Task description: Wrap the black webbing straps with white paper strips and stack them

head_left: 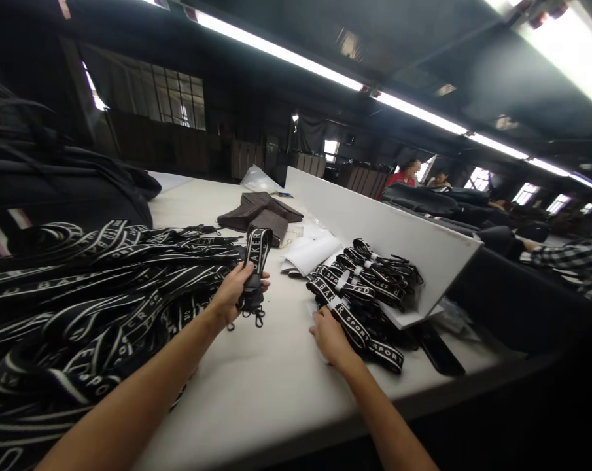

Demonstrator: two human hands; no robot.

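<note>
A folded black-and-white webbing strap (259, 247) with "BAKER" lettering stands up in my left hand (234, 291), which is closed around it. Black metal-looking clips dangle below those fingers. To the left, a large heap of loose lettered straps (143, 288) spreads over the table. My right hand (332, 337) is at the near left end of a pile of strap bundles (347, 284), each wrapped with a white band. Its fingers are curled in beside the nearest bundle, a bit of white showing under them; what they grip is hidden.
A white upright board (388, 229) runs behind the bundles. Brown folded pieces (261, 212) and white paper sheets (313, 252) lie farther back. A dark phone-like slab (440, 352) rests near the right edge. Black bags (70, 190) stand at left; people work beyond the board.
</note>
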